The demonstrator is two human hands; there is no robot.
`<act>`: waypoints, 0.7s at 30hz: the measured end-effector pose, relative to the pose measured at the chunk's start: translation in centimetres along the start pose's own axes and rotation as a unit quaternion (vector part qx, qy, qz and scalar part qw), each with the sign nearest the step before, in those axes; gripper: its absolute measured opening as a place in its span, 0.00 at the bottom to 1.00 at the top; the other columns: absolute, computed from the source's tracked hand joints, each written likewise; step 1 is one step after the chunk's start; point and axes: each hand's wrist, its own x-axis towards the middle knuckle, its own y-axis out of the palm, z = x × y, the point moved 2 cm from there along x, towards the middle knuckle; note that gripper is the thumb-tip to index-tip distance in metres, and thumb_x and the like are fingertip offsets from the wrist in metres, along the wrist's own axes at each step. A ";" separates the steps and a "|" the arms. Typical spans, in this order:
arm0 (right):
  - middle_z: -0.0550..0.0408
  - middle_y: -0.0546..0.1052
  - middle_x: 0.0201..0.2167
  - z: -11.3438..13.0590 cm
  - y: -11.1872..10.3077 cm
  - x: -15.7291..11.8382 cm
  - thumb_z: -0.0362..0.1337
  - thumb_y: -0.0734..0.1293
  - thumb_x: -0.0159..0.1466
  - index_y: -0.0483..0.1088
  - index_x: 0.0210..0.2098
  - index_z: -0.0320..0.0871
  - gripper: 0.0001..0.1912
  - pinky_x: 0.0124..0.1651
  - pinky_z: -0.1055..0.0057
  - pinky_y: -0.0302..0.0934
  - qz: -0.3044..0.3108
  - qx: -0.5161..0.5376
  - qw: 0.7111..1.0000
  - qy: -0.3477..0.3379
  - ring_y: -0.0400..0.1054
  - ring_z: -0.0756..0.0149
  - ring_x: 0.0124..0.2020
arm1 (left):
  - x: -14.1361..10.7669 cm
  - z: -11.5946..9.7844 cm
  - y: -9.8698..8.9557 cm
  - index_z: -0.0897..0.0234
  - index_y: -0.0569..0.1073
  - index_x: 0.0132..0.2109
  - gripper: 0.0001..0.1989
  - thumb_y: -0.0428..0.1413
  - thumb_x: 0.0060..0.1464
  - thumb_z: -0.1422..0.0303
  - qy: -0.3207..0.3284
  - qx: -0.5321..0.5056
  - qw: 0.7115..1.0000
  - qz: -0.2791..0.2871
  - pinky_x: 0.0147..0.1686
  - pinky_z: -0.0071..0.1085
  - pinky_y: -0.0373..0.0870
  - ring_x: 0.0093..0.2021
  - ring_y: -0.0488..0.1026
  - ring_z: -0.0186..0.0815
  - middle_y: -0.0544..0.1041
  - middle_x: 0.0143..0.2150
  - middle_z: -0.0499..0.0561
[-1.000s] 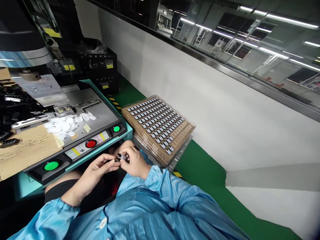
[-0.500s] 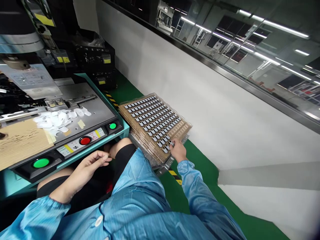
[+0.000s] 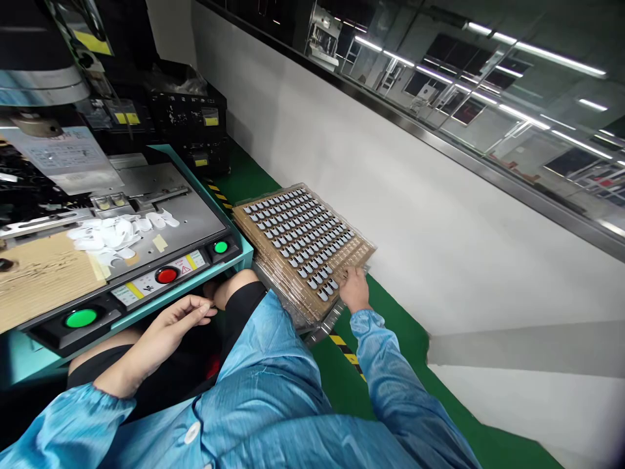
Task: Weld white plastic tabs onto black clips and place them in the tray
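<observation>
A shallow clear tray point(image 3: 359, 253) lies on top of a stack of trays beside my right knee. Rows of small pale-grey parts with dark ends point(image 3: 293, 228) fill most of it. My right hand point(image 3: 355, 290) is at the tray's near right side, its fingers curled down at bare pockets next to the last parts. Whatever those fingertips hold is hidden. My left hand point(image 3: 178, 326) hovers over my lap by the knee, thumb and fingers pinched together. Anything inside that pinch is too small to make out.
At left stands a press table with loose white rounded pieces point(image 3: 110, 234), cardboard point(image 3: 49, 277), a red button point(image 3: 166, 275) and green buttons point(image 3: 81, 318). Black bins point(image 3: 188, 117) are stacked behind. A white wall point(image 3: 390, 195) with windows above runs along the right.
My right hand has shifted slightly right and away from me along the tray. A pale-grey part now shows where its fingertips were. My left hand has hardly moved.
</observation>
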 end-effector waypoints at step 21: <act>0.43 0.78 0.52 9.6 -1.1 2.8 0.39 0.62 0.68 0.72 0.56 0.45 0.18 0.60 0.52 0.66 -0.015 0.143 0.979 -0.144 0.72 0.49 0.52 | 0.3 -3.1 -0.4 0.59 0.82 0.44 0.14 0.67 0.60 0.54 0.149 0.093 0.984 -0.012 0.48 0.39 0.75 0.42 0.78 0.43 0.82 0.40 0.54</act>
